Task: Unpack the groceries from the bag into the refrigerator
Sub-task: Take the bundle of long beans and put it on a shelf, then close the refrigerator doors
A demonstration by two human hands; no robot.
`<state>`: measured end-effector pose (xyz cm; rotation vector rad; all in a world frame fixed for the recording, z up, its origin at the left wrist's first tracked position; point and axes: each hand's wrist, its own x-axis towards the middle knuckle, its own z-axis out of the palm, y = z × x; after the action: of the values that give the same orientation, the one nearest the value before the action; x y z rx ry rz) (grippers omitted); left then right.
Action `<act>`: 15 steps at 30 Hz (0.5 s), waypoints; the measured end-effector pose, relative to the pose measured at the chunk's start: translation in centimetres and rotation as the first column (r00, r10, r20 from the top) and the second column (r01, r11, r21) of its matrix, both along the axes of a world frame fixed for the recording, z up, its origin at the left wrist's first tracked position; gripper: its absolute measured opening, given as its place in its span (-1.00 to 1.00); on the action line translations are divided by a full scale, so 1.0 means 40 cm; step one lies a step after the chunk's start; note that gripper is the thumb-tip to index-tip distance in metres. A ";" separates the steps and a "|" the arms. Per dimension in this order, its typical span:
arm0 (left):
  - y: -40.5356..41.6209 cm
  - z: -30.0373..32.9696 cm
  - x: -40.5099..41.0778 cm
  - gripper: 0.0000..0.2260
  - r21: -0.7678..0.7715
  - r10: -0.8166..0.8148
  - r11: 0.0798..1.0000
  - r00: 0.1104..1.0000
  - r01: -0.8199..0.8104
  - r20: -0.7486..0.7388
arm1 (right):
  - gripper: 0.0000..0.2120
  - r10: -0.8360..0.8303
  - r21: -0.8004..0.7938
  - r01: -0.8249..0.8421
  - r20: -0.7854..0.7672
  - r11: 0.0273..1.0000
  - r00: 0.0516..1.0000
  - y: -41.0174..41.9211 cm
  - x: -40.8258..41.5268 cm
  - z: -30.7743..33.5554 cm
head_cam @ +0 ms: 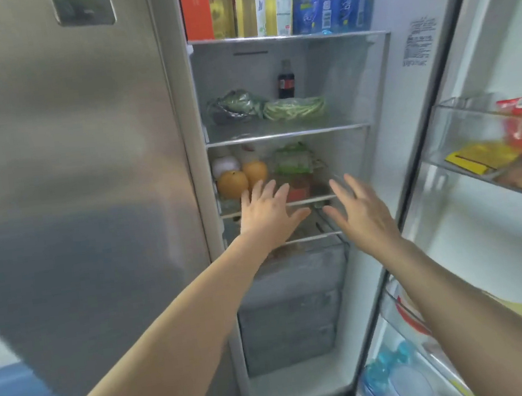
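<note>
The refrigerator's right compartment stands open, with glass shelves (285, 135) stacked inside. My left hand (269, 211) and my right hand (360, 211) both reach toward the third shelf, fingers spread, holding nothing. Just beyond my left fingertips sit two oranges (233, 183) and a white round item (225, 164). A green packaged item (291, 161) lies behind the gap between my hands. One shelf up are bagged leafy greens (236, 106), a bundle of green beans (295, 108) and a dark soda bottle (286, 79). The grocery bag is out of view.
The closed steel left door (71, 170) fills the left side. The open right door (494, 171) carries bins with red and yellow packets (507, 143) and, lower down, bottles (393, 374). Oil bottles and blue packs (279, 0) crowd the top shelf. Grey drawers (290, 324) sit below.
</note>
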<state>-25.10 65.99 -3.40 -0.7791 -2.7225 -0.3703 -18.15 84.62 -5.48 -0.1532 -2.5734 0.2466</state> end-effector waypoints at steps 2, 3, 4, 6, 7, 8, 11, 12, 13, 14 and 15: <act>-0.032 -0.048 0.088 -0.36 -0.022 0.023 0.999 1.000 -0.023 0.002 | -0.44 0.002 -0.015 -0.002 0.035 1.000 0.999 -0.025 0.075 -0.044; -0.049 -0.072 0.131 -0.36 -0.033 0.038 0.999 0.999 -0.037 0.016 | -0.44 0.008 -0.026 -0.007 0.047 1.000 0.999 -0.041 0.113 -0.064; -0.068 -0.096 0.175 -0.35 -0.039 0.054 0.998 0.998 -0.052 0.041 | -0.44 0.018 -0.032 -0.017 0.061 0.999 0.998 -0.059 0.150 -0.086; -0.107 -0.143 0.260 -0.36 -0.054 0.084 0.995 0.992 -0.079 0.095 | -0.45 0.046 -0.037 -0.042 0.092 0.998 0.995 -0.096 0.229 -0.131; -0.128 -0.164 0.301 -0.36 -0.062 0.095 0.994 0.989 -0.088 0.112 | -0.45 0.058 -0.045 -0.053 0.106 0.998 0.993 -0.115 0.267 -0.154; -0.151 -0.184 0.340 -0.37 -0.069 0.103 0.993 0.987 -0.095 0.127 | -0.45 0.071 -0.054 -0.064 0.124 0.996 0.990 -0.135 0.304 -0.178; -0.230 -0.237 0.441 -0.37 -0.081 0.134 0.989 0.979 -0.123 0.150 | -0.42 0.134 -0.059 -0.125 0.188 0.990 0.973 -0.207 0.401 -0.239; -0.260 -0.249 0.469 -0.37 -0.076 0.149 0.987 0.976 -0.138 0.156 | -0.41 0.151 -0.055 -0.142 0.216 0.988 0.965 -0.233 0.424 -0.253; -0.291 -0.259 0.493 -0.37 -0.071 0.165 0.985 0.972 -0.155 0.168 | -0.40 0.160 -0.052 -0.152 0.246 0.987 0.956 -0.261 0.441 -0.264; -0.324 -0.266 0.514 -0.37 -0.069 0.183 0.982 0.967 -0.174 0.179 | -0.40 0.172 -0.048 -0.165 0.262 0.985 0.950 -0.289 0.453 -0.273; -0.359 -0.273 0.532 -0.37 -0.073 0.205 0.978 0.961 -0.195 0.184 | -0.40 0.189 -0.046 -0.183 0.270 0.982 0.944 -0.321 0.460 -0.279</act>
<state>-3.83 51.62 -14.30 -0.4965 -2.9682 -0.3425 0.26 71.78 -16.65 0.0540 -2.8652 0.3430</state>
